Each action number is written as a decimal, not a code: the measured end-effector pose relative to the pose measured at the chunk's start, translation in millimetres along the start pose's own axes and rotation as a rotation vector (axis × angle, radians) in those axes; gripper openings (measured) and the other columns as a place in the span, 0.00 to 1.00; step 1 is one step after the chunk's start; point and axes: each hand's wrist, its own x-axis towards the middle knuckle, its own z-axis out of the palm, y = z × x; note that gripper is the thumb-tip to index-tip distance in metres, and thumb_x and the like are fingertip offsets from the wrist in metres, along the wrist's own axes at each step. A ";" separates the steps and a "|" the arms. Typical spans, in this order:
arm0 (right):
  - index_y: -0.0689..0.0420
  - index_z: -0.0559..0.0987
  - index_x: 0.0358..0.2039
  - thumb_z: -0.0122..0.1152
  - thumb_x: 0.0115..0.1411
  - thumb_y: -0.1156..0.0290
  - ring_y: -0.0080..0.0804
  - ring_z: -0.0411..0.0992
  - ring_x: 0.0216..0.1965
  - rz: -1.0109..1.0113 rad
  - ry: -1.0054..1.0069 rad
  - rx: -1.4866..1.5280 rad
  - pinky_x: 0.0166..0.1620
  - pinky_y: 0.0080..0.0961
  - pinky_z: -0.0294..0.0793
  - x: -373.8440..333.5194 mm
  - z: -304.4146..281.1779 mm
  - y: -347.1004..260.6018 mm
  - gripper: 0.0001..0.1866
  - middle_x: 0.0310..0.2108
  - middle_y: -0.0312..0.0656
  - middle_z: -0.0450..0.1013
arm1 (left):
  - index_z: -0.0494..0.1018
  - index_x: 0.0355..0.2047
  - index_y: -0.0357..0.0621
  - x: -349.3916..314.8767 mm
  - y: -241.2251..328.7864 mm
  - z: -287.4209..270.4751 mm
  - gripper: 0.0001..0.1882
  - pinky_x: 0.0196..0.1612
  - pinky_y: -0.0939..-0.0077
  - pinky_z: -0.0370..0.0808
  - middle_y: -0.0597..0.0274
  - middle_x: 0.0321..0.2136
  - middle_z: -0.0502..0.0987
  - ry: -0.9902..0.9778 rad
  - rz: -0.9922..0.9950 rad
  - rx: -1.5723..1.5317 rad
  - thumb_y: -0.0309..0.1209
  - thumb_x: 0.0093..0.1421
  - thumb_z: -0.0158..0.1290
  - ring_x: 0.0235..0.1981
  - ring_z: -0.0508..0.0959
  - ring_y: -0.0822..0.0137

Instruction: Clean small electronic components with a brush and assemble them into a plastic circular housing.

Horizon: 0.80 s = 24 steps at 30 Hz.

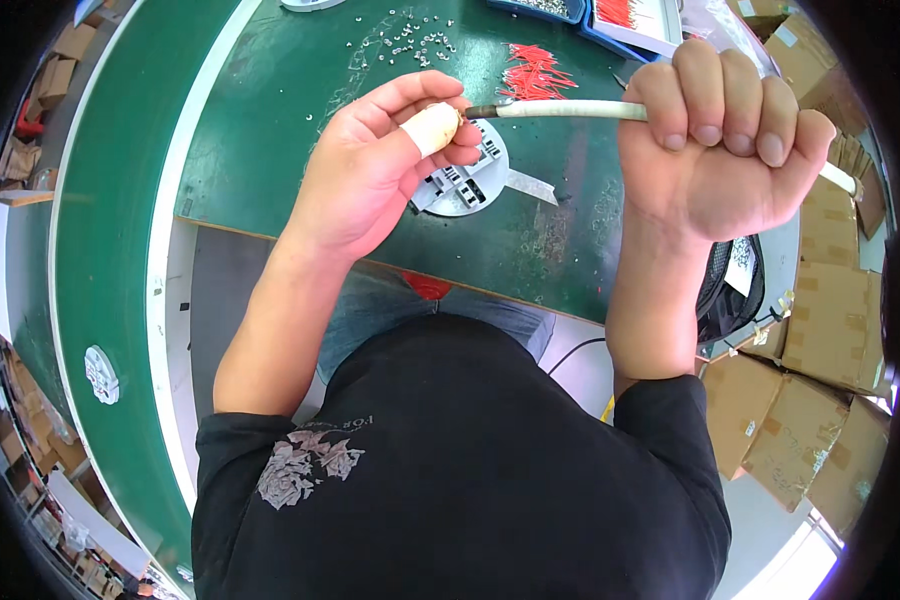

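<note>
My right hand is closed round a long, slim white rod-like tool, raised over the right of the table; its rear end comes out beyond the hand. The rod's dark, narrow tip points left and meets the fingers of my left hand. Those fingers are pinched together at the tip; what they hold there is too small and covered to make out. A whitish wrap covers my left thumb. Below the left hand, partly hidden by it, a round grey plate with black and grey pieces lies on the table.
The green table bears scattered small metal parts, a pile of red wires and a pale strip. Blue bins stand at the back. A green belt runs along the left; cardboard boxes are stacked right.
</note>
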 end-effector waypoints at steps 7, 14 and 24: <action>0.44 0.62 0.12 0.47 0.65 0.55 0.22 0.53 0.21 -0.013 -0.030 -0.005 0.22 0.20 0.53 2.4 -14.8 -5.9 0.23 0.16 0.26 0.55 | 0.74 0.48 0.34 13.2 -2.3 11.8 0.13 0.48 0.73 0.81 0.55 0.39 0.81 0.063 0.010 0.208 0.20 0.63 0.55 0.44 0.82 0.65; 0.45 0.68 0.17 0.47 0.64 0.55 0.23 0.55 0.22 0.129 0.132 -0.233 0.23 0.21 0.55 4.2 -14.1 -9.8 0.19 0.17 0.28 0.57 | 0.73 0.50 0.34 6.7 -10.2 13.7 0.22 0.49 0.66 0.78 0.50 0.45 0.79 0.041 0.347 0.770 0.29 0.57 0.63 0.47 0.80 0.57; 0.48 0.72 0.22 0.47 0.63 0.55 0.27 0.56 0.24 -0.198 0.492 -0.467 0.24 0.25 0.56 -6.3 -1.9 -9.5 0.16 0.19 0.31 0.59 | 0.64 0.62 0.42 8.7 -41.0 -11.1 0.44 0.62 0.57 0.63 0.52 0.58 0.71 -0.082 0.555 1.764 0.37 0.45 0.70 0.62 0.68 0.49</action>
